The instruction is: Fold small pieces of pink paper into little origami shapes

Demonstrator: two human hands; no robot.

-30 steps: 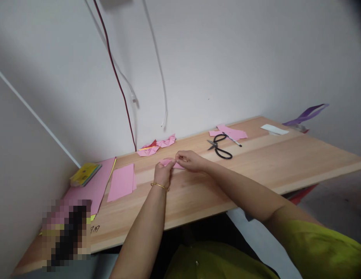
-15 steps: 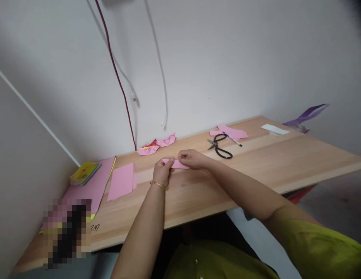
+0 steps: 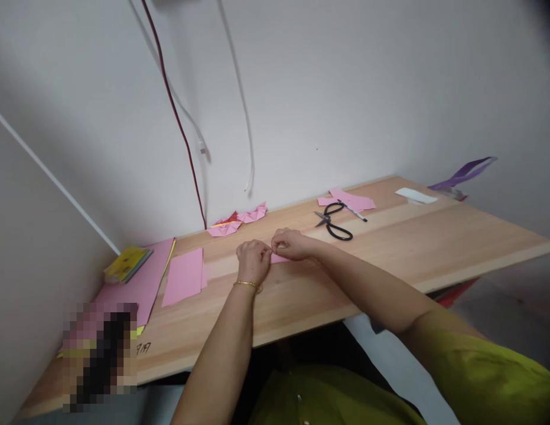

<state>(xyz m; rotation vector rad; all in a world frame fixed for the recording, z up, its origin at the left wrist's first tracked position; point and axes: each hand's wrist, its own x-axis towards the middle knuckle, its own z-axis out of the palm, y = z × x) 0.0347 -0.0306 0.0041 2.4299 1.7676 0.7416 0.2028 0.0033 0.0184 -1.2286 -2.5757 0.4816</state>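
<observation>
A small folded piece of pink paper (image 3: 280, 258) lies on the wooden table, mostly covered by my hands. My left hand (image 3: 254, 261), with a gold bracelet at the wrist, is closed on the paper's left part, thumb and fingers pinched together. Right beside it, my right hand (image 3: 292, 244) is closed too, its fingers curled and pinching the paper near the middle. The fingertips of both hands nearly meet. What the fingers press on is largely hidden.
Pink sheets (image 3: 185, 276) lie to the left, near a larger pink stack (image 3: 155, 283) with a yellow pack (image 3: 127, 264). Folded pink paper pieces (image 3: 252, 213) sit by the wall. Black-handled scissors (image 3: 339, 229), a pen (image 3: 355, 212) and pink scraps (image 3: 361, 200) lie at right.
My left hand has turned over the paper, its fingers now on top and its left part covered. My right hand has hardly moved.
</observation>
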